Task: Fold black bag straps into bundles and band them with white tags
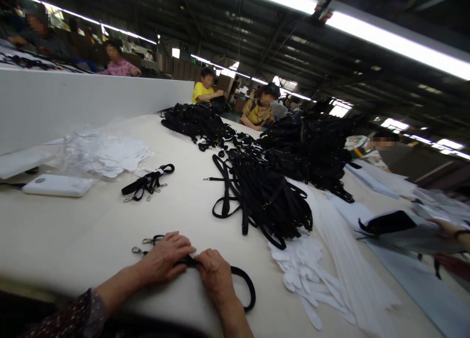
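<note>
The left hand (165, 257) and right hand (216, 274) were closed side by side over a black webbing strap (238, 269) on the white-topped table (73, 230), its metal clips (137, 250) showing at 9 o'clock from the left hand and its loop curving out at 3 o'clock from the right. A clear plastic bag (106, 154) of white cut pieces lay at 10 o'clock (rather crumpled), and a heap of black straps (264, 196) sat at 12 o'clock, with a small strap bundle (147, 181) at 11 o'clock.

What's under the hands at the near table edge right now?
A black strap runs beneath the left hand and right hand, with metal clips showing beyond; the stretch under the palms is covered.
</note>
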The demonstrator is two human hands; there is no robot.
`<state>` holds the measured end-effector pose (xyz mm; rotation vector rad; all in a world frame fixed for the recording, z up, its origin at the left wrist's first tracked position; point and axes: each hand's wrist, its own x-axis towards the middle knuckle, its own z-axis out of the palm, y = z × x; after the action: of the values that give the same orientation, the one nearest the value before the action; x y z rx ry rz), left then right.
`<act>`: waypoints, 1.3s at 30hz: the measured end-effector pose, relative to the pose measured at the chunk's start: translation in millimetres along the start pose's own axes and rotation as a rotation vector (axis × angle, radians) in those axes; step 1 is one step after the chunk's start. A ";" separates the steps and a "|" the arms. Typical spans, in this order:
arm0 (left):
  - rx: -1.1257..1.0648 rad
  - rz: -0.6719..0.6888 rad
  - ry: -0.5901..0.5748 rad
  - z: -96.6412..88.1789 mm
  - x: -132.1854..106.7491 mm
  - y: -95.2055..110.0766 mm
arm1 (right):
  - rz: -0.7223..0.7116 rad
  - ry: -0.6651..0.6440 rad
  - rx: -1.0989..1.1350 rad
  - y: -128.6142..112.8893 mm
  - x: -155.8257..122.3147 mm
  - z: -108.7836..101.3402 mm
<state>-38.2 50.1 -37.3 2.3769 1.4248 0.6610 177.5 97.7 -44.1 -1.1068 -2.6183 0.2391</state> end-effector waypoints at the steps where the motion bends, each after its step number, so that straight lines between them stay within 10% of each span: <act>1: -0.011 0.013 0.009 6.6 3.1 2.6 | -0.001 -0.001 -0.012 0.7 -1.2 0.8; 16: -0.059 0.084 0.092 41.3 -3.2 -31.7 | 0.115 -0.185 -0.093 47.5 -42.4 -0.2; 27: -0.015 0.003 -0.047 31.4 -13.4 2.2 | 0.020 0.052 -0.044 50.1 -42.4 -45.0; 39: 0.011 -0.013 0.028 44.7 -18.5 15.2 | 0.711 -0.004 0.128 14.0 -81.2 -61.6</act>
<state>-11.0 26.1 -72.6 2.3738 1.4576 0.6878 260.8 51.3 -5.7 -1.9365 -2.0692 0.5394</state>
